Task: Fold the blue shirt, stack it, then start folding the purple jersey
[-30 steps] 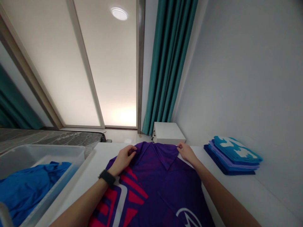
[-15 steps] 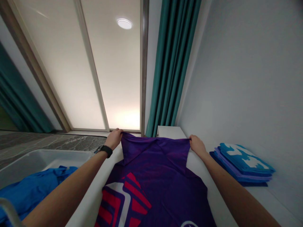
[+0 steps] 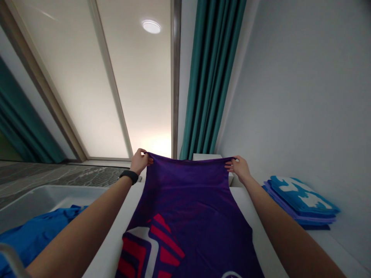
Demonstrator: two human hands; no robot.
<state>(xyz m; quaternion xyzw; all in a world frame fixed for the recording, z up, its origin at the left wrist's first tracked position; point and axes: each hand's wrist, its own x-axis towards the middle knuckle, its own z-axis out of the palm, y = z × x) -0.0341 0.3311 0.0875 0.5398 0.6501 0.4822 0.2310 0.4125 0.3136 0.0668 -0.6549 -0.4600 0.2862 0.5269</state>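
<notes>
A dark purple shirt with a red and white print at its lower left is stretched out in front of me. My left hand pinches its far left corner, a black band around the wrist. Its far right corner is pinched between the thumb and fingers of my right hand. Between both hands the far edge is pulled taut and raised; the near part of the garment lies over a white surface and runs out of view at the bottom.
On the right, by the wall, sits a stack of folded blue and purple clothes. A translucent bin at the left holds crumpled blue cloth. Beyond are a small white cabinet, a teal curtain and frosted sliding doors.
Both hands have lifted the purple shirt's far edge higher. The cloth between them, which sagged in folds, now hangs smoother.
</notes>
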